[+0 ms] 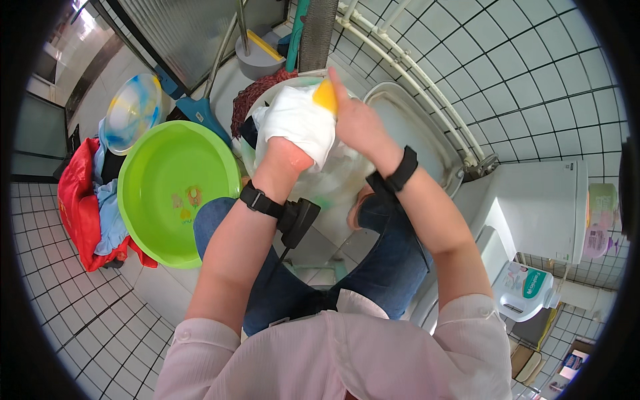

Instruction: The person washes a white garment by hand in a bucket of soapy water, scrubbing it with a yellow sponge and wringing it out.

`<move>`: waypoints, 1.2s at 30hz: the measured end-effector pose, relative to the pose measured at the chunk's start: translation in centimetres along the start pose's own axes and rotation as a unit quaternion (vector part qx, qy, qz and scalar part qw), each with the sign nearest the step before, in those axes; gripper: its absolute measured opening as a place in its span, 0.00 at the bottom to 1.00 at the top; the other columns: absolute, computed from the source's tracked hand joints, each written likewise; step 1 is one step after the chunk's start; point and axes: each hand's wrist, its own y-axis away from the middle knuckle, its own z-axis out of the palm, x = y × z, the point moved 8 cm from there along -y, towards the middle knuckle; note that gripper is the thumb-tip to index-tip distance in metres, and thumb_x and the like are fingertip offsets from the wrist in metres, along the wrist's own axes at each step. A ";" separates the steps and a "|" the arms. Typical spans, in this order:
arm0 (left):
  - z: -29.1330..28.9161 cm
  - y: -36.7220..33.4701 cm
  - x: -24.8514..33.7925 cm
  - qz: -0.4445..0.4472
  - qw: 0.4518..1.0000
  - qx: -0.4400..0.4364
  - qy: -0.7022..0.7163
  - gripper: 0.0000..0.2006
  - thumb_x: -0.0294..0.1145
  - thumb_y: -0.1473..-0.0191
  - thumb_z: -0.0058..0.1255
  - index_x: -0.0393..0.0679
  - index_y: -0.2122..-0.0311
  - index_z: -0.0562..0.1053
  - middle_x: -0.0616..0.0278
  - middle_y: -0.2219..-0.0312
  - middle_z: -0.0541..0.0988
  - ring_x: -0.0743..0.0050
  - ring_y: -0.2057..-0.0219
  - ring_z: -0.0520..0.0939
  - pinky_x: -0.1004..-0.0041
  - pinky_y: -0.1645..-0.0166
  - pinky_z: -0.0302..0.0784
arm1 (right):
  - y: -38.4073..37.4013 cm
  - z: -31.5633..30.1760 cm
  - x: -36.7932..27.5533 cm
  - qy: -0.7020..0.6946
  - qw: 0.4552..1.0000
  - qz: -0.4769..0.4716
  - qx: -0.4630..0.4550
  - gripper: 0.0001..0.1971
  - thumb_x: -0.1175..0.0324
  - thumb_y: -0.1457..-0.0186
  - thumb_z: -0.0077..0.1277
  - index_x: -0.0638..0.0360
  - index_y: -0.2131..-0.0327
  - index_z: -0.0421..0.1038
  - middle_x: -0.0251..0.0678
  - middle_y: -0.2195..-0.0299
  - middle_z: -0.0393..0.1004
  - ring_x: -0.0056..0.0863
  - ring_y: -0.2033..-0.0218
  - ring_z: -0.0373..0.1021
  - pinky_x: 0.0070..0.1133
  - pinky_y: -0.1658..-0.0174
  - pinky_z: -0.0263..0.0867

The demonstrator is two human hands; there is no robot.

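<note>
A white cloth (pixel 297 123) is draped over my left hand (pixel 298 158), so only the skin near its wrist shows and the fingers are hidden. From the right, my right hand (pixel 360 127) presses a yellow piece, which looks like a bar of soap (pixel 325 97), against the cloth's upper right side. One digit of that hand points up past the yellow piece. Beneath both hands stands a pale basin (pixel 300 81) with wet, whitish contents and a dark garment (pixel 249 132) at its left side. Each wrist wears a black strap.
To the left stands a bright green basin (pixel 143 157). Beyond it are red clothing (pixel 75 200), a blue garment (pixel 110 217) and a blue-and-yellow patterned basin (pixel 133 110). A grey bucket (pixel 257 65) is at the back, a pale tub (pixel 417 127) and detergent jug (pixel 523 293) at right.
</note>
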 end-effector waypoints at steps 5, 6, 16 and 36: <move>1.5 2.5 1.2 0.058 0.941 0.319 -0.094 0.18 0.39 0.46 0.29 0.40 0.57 0.66 0.54 0.58 0.70 0.62 0.56 0.70 0.69 0.49 0.61 | 5.2 1.5 -5.7 0.001 0.996 -0.087 -0.021 0.41 0.74 0.58 0.45 0.57 0.42 0.33 0.50 0.78 0.68 0.44 0.77 0.68 0.32 0.71 0.64; 1.6 2.5 1.2 0.059 0.942 0.317 -0.094 0.18 0.39 0.46 0.29 0.40 0.57 0.66 0.54 0.58 0.70 0.62 0.56 0.70 0.69 0.49 0.61 | 4.6 2.0 -4.8 0.003 0.996 -0.088 -0.019 0.41 0.74 0.58 0.45 0.57 0.42 0.33 0.50 0.78 0.68 0.44 0.77 0.68 0.32 0.71 0.64; 1.0 1.8 0.7 0.008 0.995 0.089 -0.049 0.20 0.42 0.46 0.30 0.38 0.55 0.64 0.52 0.57 0.69 0.59 0.56 0.70 0.64 0.50 0.64 | 4.4 1.7 -3.8 -0.011 0.992 -0.104 0.068 0.41 0.79 0.60 0.42 0.54 0.42 0.33 0.49 0.73 0.68 0.46 0.71 0.68 0.34 0.71 0.64; 0.1 0.0 0.1 0.003 0.996 0.069 -0.051 0.19 0.39 0.44 0.24 0.39 0.56 0.64 0.55 0.58 0.70 0.63 0.58 0.70 0.68 0.51 0.64 | 0.2 0.0 -0.9 0.073 0.996 -0.033 0.040 0.41 0.78 0.62 0.41 0.49 0.42 0.37 0.44 0.79 0.71 0.41 0.78 0.69 0.31 0.74 0.65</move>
